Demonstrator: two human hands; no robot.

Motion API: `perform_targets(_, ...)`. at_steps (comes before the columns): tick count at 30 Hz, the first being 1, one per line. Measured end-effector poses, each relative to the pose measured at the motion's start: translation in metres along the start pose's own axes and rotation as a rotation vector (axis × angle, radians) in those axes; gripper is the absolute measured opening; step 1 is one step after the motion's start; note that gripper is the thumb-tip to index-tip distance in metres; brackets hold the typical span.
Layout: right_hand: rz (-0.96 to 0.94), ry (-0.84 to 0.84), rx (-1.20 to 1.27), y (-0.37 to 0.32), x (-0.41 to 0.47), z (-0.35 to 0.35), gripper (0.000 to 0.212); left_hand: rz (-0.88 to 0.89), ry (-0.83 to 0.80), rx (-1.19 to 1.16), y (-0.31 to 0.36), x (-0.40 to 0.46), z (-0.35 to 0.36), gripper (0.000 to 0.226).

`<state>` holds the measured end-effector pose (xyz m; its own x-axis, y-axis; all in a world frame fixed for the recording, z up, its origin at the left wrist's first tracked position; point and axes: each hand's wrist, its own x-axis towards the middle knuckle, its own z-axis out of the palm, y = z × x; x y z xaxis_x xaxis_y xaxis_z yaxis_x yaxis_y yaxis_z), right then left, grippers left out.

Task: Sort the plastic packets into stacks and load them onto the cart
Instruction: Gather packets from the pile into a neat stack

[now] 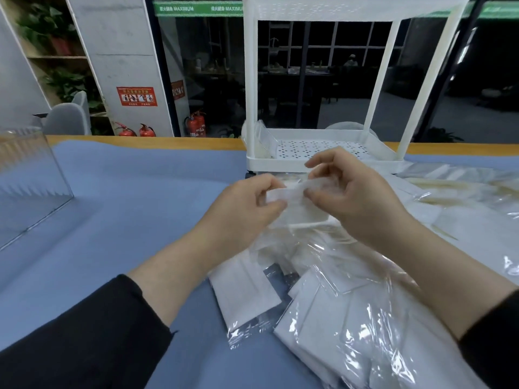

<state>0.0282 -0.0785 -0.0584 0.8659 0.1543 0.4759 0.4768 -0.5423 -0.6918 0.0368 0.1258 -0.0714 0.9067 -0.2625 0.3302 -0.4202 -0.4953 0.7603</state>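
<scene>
Two hands are working above the bench (pixel 126 197), which a blue cloth is covering. The left hand (pixel 241 206) is pinching one end of a single white packet (pixel 292 197), and the right hand (pixel 354 200) is pinching the other end, both clamped on it in the air just before the white cart (pixel 323 153). Under the forearms, a loose pile of packets (pixel 337 318) is lying, too overlapped to count. One clear box (pixel 28 175) is standing at the far left.
</scene>
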Motion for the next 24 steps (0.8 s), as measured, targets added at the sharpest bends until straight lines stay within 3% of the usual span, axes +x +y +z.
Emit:
perform_targets(4,0.033,-0.113,-0.209,-0.019,0.014,-0.022,0.049,-0.018,0.137,-0.025,0.0,0.002,-0.009,0.006)
perform_targets(7,0.026,-0.092,-0.4,-0.047,0.017,-0.055,0.047,0.009,0.198,-0.023,0.004,0.0,-0.013,0.006)
perform_targets(11,0.025,-0.157,-0.551,-0.065,-0.018,-0.095,0.038,0.049,0.187,-0.005,0.013,-0.007,-0.01,0.01)
perform_targets(15,0.092,-0.372,-0.832,-0.054,-0.085,-0.12,0.053,0.115,0.147,0.017,0.034,-0.02,-0.008,0.001)
perform_targets(19,0.274,-0.419,-0.856,-0.046,-0.149,-0.154,0.062,0.166,0.136,0.015,0.061,-0.029,0.003,0.003)
perform_targets(24,0.427,-0.392,-0.797,-0.048,-0.215,-0.166,0.08,0.203,0.0,-0.023,0.095,-0.052,0.038,0.006)
